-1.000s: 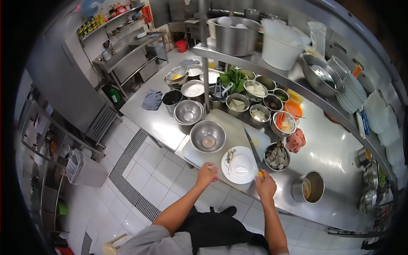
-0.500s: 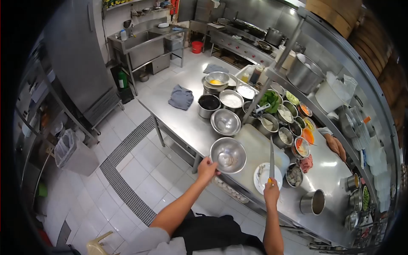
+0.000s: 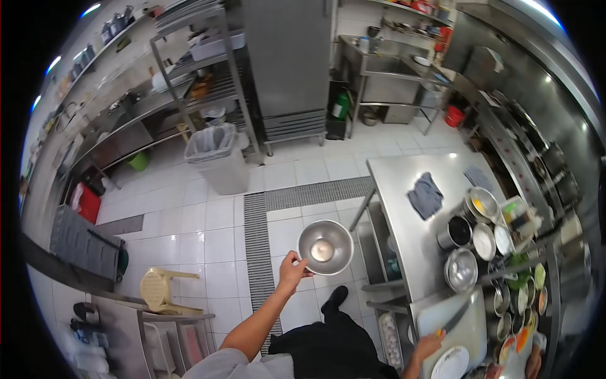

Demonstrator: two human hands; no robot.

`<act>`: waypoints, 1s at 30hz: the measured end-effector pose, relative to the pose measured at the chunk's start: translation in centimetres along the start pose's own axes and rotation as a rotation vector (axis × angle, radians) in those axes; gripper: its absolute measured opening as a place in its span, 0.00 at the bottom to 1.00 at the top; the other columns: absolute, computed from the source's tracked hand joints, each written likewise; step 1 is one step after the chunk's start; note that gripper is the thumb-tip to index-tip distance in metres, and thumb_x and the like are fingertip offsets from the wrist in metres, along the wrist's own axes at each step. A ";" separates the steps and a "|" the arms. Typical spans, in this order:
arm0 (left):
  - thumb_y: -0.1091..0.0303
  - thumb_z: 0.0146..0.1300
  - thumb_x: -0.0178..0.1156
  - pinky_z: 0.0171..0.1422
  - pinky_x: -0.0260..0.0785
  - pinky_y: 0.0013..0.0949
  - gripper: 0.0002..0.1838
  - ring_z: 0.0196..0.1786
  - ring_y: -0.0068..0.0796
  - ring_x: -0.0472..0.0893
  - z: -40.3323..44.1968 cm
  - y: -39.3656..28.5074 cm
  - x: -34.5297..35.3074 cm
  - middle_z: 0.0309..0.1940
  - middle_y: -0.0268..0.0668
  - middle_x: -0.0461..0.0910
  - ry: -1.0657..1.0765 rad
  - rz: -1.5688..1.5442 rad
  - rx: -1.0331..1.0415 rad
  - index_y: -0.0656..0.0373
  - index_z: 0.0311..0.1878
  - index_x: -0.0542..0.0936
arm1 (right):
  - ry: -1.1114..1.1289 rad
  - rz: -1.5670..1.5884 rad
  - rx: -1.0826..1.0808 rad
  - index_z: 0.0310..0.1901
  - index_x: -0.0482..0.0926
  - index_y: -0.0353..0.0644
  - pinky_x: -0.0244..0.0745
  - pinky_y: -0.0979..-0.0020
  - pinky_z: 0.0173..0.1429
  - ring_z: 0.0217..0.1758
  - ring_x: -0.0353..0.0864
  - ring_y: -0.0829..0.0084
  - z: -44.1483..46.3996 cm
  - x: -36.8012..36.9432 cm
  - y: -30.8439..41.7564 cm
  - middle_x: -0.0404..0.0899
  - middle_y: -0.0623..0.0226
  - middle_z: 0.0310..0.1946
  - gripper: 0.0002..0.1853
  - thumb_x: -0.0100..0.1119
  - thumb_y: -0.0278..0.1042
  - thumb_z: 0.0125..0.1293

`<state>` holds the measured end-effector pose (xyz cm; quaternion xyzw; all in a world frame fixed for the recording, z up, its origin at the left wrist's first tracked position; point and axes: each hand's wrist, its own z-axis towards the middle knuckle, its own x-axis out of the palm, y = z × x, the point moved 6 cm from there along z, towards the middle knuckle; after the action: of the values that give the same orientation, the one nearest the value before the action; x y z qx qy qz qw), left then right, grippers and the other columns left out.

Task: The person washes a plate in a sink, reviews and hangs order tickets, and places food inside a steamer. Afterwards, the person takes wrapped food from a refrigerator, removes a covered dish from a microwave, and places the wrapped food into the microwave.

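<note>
My left hand (image 3: 292,273) is closed on the rim of a steel mixing bowl (image 3: 326,247), held in the air over the tiled floor beside the table. Nothing but a shiny reflection or a little residue shows at its bottom. My right hand (image 3: 428,346) grips the yellow handle of a knife (image 3: 456,317), its blade lying over a white cutting board (image 3: 433,311) and pointing away from me. Close by that hand is a white plate (image 3: 451,364). Another steel bowl (image 3: 461,270) stands beyond the board.
A grey cloth (image 3: 425,196) lies on the steel table (image 3: 399,172). Pots and ingredient bowls crowd its right side, where another person's hand (image 3: 535,361) shows. A lined bin (image 3: 221,167), a yellow plastic stool (image 3: 165,289) and a floor drain (image 3: 255,221) are to the left.
My view has swung left. The bowl in my left hand has moved away from the table edge, out over the floor. The knife stays in my right hand.
</note>
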<state>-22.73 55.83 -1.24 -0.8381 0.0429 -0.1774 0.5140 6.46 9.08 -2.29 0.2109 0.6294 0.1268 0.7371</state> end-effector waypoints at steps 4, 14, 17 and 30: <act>0.77 0.63 0.56 0.28 0.82 0.32 0.09 0.27 0.33 0.83 4.1 -2.5 -5.2 0.34 0.40 0.73 -0.212 -0.030 0.038 0.60 0.35 0.65 | 0.033 -0.198 0.095 0.68 0.65 0.48 0.69 0.48 0.56 0.51 0.75 0.43 0.5 -0.1 1.8 0.72 0.43 0.48 0.29 0.56 0.26 0.64; 0.75 0.63 0.55 0.19 0.70 0.30 0.10 0.23 0.38 0.80 15.4 -4.8 -12.8 0.30 0.43 0.73 -0.540 -0.070 -0.082 0.55 0.38 0.62 | -0.371 -0.181 -0.384 0.64 0.69 0.33 0.70 0.53 0.60 0.57 0.75 0.46 4.7 -2.9 18.8 0.71 0.39 0.59 0.31 0.66 0.40 0.63; 0.73 0.63 0.56 0.19 0.67 0.26 0.10 0.23 0.36 0.79 20.0 -6.2 -13.9 0.31 0.44 0.74 -0.553 -0.124 -0.076 0.55 0.39 0.62 | -0.379 -0.012 -0.515 0.63 0.70 0.35 0.70 0.54 0.58 0.55 0.73 0.48 5.3 -0.9 30.6 0.70 0.43 0.55 0.27 0.62 0.33 0.64; 0.76 0.64 0.56 0.18 0.53 0.17 0.02 0.23 0.14 0.67 52.4 -24.1 -35.8 0.27 0.29 0.73 -0.097 -0.568 -0.013 0.59 0.35 0.75 | 0.133 0.180 -0.524 0.55 0.76 0.38 0.68 0.66 0.41 0.43 0.71 0.61 -2.6 9.1 48.6 0.68 0.54 0.49 0.20 0.58 0.19 0.60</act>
<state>-40.90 120.61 -10.60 -0.8275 -0.2172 -0.2735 0.4397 9.32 56.35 12.28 0.0594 0.6010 0.3634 0.7094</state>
